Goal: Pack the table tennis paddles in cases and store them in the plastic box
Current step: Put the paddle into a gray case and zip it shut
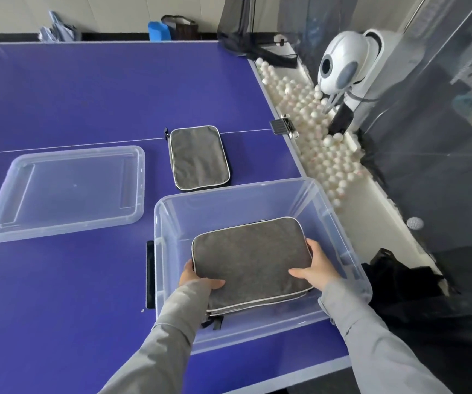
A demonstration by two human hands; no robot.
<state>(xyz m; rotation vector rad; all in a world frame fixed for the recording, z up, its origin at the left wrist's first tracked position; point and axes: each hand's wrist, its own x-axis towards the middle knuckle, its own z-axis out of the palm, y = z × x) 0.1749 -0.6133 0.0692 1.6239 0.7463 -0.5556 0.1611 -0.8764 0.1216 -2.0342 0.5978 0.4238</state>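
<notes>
A grey paddle case (250,257) with pale piping lies inside the clear plastic box (340,223) at the table's near right. My left hand (198,277) grips its near-left edge, thumb on top. My right hand (313,268) holds its right edge, thumb on top as well. A second case seems to lie stacked under it, its zipper edge showing at the front. Another grey case (199,157) lies flat on the table behind the box. No bare paddle is in sight.
The box's clear lid (67,191) lies on the blue table (87,89) to the left. Along the right edge runs a trough with several white balls (314,132) and a white ball machine (342,66). A black bag (394,268) sits at right.
</notes>
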